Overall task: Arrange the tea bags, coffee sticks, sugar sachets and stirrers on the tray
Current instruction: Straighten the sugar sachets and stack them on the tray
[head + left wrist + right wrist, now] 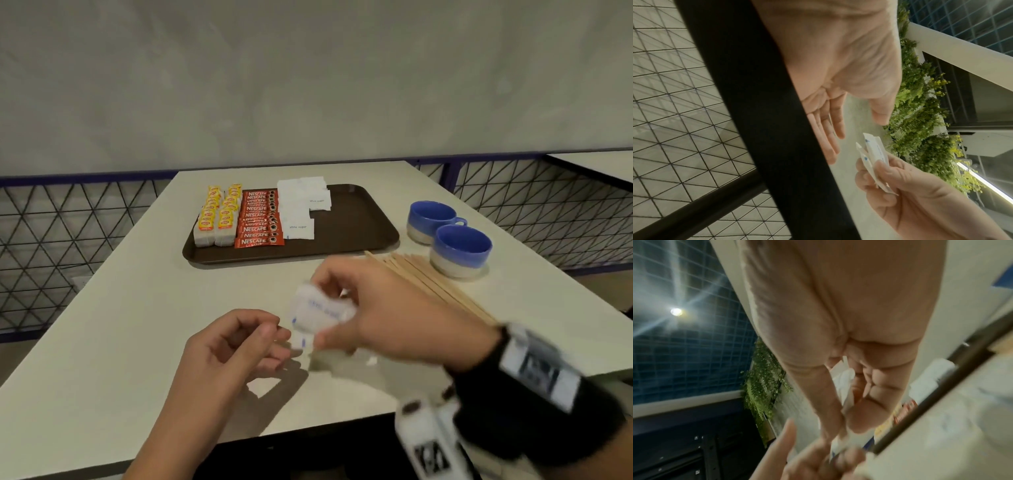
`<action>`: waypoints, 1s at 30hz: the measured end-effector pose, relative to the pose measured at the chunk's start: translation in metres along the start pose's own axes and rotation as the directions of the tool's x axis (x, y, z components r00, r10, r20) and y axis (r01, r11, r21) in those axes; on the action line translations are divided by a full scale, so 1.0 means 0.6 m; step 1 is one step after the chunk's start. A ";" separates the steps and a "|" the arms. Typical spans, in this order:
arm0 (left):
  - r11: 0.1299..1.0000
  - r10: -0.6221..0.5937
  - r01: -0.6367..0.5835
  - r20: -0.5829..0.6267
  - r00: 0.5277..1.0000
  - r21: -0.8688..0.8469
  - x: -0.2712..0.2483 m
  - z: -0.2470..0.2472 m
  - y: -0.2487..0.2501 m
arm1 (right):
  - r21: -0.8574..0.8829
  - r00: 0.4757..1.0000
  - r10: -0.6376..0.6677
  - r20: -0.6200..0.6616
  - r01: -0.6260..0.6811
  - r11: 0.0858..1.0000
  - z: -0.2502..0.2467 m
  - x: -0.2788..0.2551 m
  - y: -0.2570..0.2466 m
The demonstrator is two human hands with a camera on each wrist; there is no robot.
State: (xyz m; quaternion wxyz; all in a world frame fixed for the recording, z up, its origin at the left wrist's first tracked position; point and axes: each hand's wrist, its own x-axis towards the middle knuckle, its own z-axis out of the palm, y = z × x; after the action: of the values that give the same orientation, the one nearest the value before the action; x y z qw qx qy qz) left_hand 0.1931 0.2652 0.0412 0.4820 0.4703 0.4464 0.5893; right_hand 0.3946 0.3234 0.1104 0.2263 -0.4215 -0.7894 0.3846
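My right hand grips a small bunch of white sugar sachets just above the table, in front of the brown tray. The left wrist view shows the same sachets pinched in the right hand. My left hand hovers beside them with relaxed fingers, holding nothing. On the tray lie yellow tea bags, red coffee sticks and more sugar sachets. Wooden stirrers lie on the table behind my right hand.
Two blue cups stand right of the tray, close to the stirrers. The tray's right half is bare. A wire-mesh railing runs behind and left of the table. The table's front edge is just below my hands.
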 end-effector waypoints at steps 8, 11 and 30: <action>0.981 -0.035 0.021 0.068 0.997 0.191 0.004 -0.004 -0.014 | 0.552 0.993 0.099 -0.069 -0.044 0.833 0.123 -0.014 0.074; 0.986 -0.010 0.008 0.012 1.000 0.165 0.007 -0.008 -0.011 | 0.655 0.979 0.106 -0.175 0.035 0.755 0.126 -0.007 0.078; 0.999 0.006 -0.008 0.033 0.999 0.048 0.009 -0.016 -0.016 | 0.580 0.923 0.160 -0.351 0.080 0.811 0.137 -0.010 0.090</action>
State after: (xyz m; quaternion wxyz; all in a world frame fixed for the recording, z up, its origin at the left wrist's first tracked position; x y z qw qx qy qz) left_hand 0.1845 0.2712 0.0308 0.4758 0.4931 0.4506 0.5722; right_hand 0.3683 0.3032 0.0176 0.4862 -0.4150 -0.5638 0.5230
